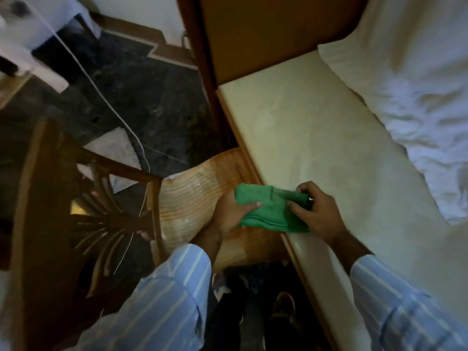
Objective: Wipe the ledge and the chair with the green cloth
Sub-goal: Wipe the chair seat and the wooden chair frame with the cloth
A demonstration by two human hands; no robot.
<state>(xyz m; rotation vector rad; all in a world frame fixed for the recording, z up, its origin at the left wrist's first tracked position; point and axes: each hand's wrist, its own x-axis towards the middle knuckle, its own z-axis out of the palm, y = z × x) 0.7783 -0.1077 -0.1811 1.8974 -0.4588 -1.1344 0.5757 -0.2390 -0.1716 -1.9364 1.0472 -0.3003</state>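
Note:
The green cloth (pixel 272 210) is folded and held between both hands, above the seam where the chair seat meets the ledge. My left hand (pixel 231 211) grips its left side, thumb on top. My right hand (pixel 316 210) pinches its right end with the fingertips. The cream ledge (pixel 316 138) runs diagonally from the upper middle to the lower right, with a wooden edge along its left side. The wooden chair (pixel 192 198) stands to the left of it, its striped woven seat partly under my left hand and its dark spindle back (pixel 106 224) further left.
A white rumpled bed sheet (pixel 417 102) lies along the right of the ledge. A brown wooden panel (pixel 266 34) stands at the ledge's far end. A white cable (pixel 101 97) trails across the dark floor (pixel 139 92). My feet (pixel 283 305) are below, between chair and ledge.

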